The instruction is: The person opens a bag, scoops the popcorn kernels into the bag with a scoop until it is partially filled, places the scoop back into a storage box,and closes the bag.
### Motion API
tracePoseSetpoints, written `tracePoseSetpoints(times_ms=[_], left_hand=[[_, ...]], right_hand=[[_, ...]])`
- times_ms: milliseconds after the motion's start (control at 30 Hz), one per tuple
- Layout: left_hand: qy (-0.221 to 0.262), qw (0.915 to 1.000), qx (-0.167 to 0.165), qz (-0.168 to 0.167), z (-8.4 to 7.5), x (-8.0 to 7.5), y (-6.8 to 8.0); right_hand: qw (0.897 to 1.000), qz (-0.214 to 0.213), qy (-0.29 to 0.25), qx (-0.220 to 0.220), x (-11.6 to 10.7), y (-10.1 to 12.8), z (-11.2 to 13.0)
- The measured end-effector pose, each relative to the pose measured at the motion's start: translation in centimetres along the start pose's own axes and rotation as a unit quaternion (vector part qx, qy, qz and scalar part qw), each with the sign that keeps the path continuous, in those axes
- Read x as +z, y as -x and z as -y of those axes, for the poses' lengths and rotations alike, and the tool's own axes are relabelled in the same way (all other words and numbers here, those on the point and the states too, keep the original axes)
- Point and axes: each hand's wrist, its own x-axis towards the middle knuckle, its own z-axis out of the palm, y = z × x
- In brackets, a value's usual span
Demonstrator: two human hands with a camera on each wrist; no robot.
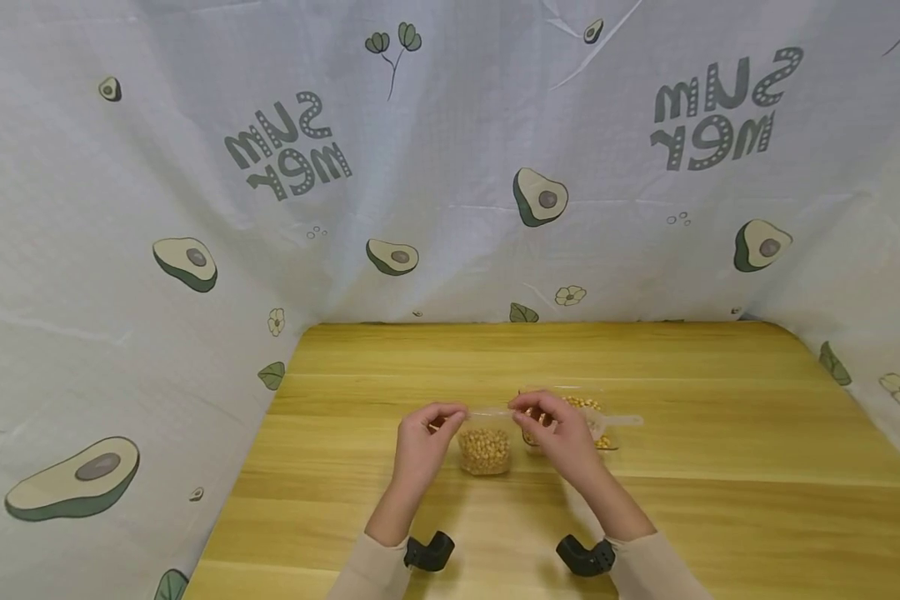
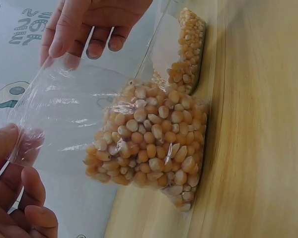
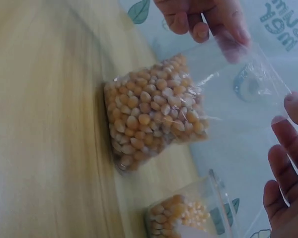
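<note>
A clear plastic bag (image 1: 484, 451) filled in its lower part with dried corn kernels (image 2: 148, 138) stands upright on the wooden table. My left hand (image 1: 421, 445) pinches the bag's top edge at the left corner between thumb and fingers. At the opposite corner my right hand (image 1: 560, 431) pinches the same edge, so the bag's upper film is drawn flat between both hands. In the right wrist view the bag's bottom (image 3: 120, 144) is at the tabletop. Behind my right hand is a clear container (image 1: 612, 443) with more kernels, partly hidden by that hand.
A pale scoop handle (image 1: 626, 421) sticks out over the container's right side. The wooden table (image 1: 720, 433) runs to a white curtain (image 1: 450, 167) printed with avocados, which hangs behind it and at both sides. Black wrist mounts (image 1: 430, 552) sit on both forearms.
</note>
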Motion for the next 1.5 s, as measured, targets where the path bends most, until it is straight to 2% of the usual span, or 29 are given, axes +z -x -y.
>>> tracePoseSetpoints(times_ms=[100,200,433,633,833,967,1067,1167,1333,1500], left_hand=[[0.002,1.0,0.005,0.001,0.1,0.0,0.0],[0.008,0.9998,0.016,0.004,0.2,-0.1,-0.1],[0.023,0.9996,0.013,0.011,0.5,0.0,-0.1],[0.02,0.9996,0.017,0.007,0.4,-0.1,-0.1],[0.026,0.9995,0.014,0.007,0.3,-0.2,0.1],[0.029,0.9995,0.01,0.007,0.2,-0.3,0.1],[0.032,0.9994,0.006,0.006,0.2,-0.3,0.1],[0.03,0.9995,0.004,0.009,0.4,-0.2,0.0],[0.015,0.9997,0.006,0.017,0.8,-0.2,-0.2],[0.024,0.9996,0.0,0.017,0.7,0.0,-0.2]], right_hand=[[0.997,0.024,0.026,-0.066,-0.2,-0.2,0.0],[0.992,0.047,0.05,-0.103,-0.3,-0.5,0.2],[0.985,0.074,0.094,-0.121,-0.2,-0.9,0.5],[0.979,0.05,0.149,-0.128,-0.4,-1.0,0.5],[0.976,0.018,0.174,-0.13,-0.9,-1.2,0.4],[0.984,0.02,0.144,-0.101,-1.0,-1.1,0.4],[0.994,0.022,0.097,-0.049,-0.8,-0.9,0.2],[0.999,0.022,0.045,0.008,-0.6,-0.7,-0.1],[0.997,0.047,-0.023,0.064,-0.2,-0.7,-0.5],[0.992,0.059,-0.053,0.102,0.5,-0.7,-0.6]])
